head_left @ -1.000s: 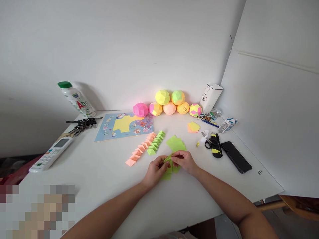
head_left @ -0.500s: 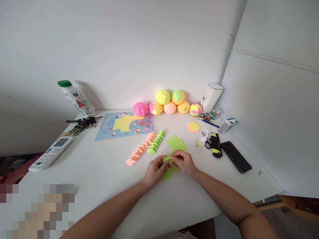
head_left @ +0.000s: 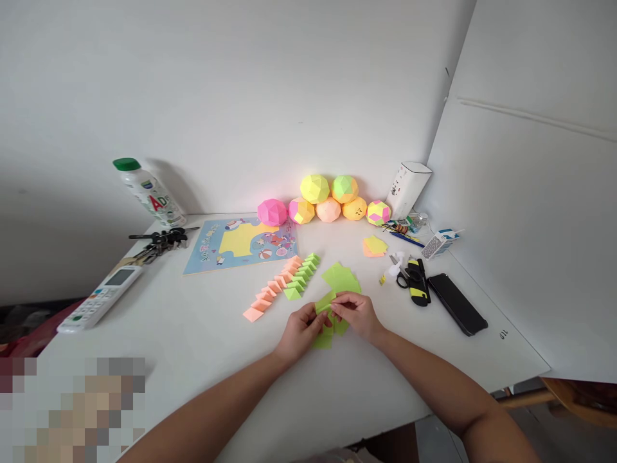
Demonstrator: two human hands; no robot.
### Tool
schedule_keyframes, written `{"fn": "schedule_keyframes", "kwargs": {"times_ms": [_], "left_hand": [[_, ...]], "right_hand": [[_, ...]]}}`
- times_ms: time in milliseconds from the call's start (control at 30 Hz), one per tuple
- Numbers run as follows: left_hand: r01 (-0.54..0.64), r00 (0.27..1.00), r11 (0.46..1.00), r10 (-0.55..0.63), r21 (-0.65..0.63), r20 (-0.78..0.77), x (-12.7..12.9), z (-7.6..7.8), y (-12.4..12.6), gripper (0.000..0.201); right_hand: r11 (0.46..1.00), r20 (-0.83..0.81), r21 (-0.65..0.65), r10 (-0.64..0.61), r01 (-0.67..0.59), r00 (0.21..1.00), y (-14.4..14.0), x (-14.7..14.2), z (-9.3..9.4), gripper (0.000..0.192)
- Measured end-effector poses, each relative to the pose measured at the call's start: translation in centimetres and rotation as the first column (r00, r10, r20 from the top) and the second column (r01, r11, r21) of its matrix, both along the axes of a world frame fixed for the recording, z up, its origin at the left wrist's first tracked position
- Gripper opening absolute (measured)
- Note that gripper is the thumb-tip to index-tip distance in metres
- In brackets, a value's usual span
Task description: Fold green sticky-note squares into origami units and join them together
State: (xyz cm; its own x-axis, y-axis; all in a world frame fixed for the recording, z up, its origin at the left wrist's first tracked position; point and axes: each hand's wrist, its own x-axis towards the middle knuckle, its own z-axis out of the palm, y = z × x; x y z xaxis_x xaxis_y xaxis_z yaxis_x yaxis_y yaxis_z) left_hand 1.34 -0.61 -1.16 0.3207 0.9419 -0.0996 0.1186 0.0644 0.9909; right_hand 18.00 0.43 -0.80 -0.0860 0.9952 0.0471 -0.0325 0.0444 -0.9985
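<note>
Green paper (head_left: pixel 326 301) was what I had in view — a small lime-coloured piece, creased and tilted up at its far end, pinched between the two hands just above the near middle of the desk (head_left: pixel 193 334). Under the hands lay a few more green sheets (head_left: pixel 324 339), and just beyond them a loose fan of flat green squares (head_left: pixel 341 278).

To the left of that ran two slanting rows of folded units side by side, orange ones (head_left: pixel 272 289) and green ones (head_left: pixel 301 275). The desk was white and stood in a corner of plain white walls. Along the back wall sat a cluster of faceted paper balls (head_left: pixel 322 200) in pink, yellow, green and orange, with a white box (head_left: pixel 407 188) to their right. A picture sheet (head_left: pixel 241 243) lay flat left of centre; further left were a bunch of keys (head_left: pixel 158 239), a white remote (head_left: pixel 99 298) and a green-capped bottle (head_left: pixel 147 191). On the right I saw scissors (head_left: pixel 412 278) and, near them, a black phone (head_left: pixel 456 303).

My left hand (head_left: pixel 301 331) was closed on the near end of the paper, thumb on top. My right hand (head_left: pixel 357 314) gripped the same piece with its fingertips from the other side — both hands pinching, neither one slack.
</note>
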Motion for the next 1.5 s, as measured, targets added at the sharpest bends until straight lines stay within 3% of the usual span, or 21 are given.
{"fn": "schedule_keyframes", "kwargs": {"times_ms": [733, 900, 1100, 1500], "left_hand": [[-0.007, 1.000, 1.000, 0.007, 0.006, 0.008, -0.05, -0.02, 0.05, 0.032], [-0.008, 0.999, 1.000, 0.008, -0.014, 0.042, -0.09, 0.21, 0.05, 0.031], [-0.001, 0.996, 0.999, 0.004, -0.034, 0.093, -0.02, 0.35, 0.04, 0.033], [-0.033, 0.999, 0.999, 0.033, -0.023, -0.003, 0.10, 0.51, -0.12, 0.032]], "right_hand": [[0.997, -0.092, -0.002, 0.072, -0.073, 0.993, -0.06, -0.10, 0.07, 0.014], [0.989, -0.168, -0.088, 0.105, -0.121, 0.980, 0.20, -0.01, 0.09, 0.039], [0.956, -0.084, -0.136, 0.250, -0.260, 0.965, 0.44, 0.44, 0.28, 0.026], [0.959, -0.046, -0.162, 0.228, -0.233, 0.973, 0.27, 0.41, 0.81, 0.030]]}}
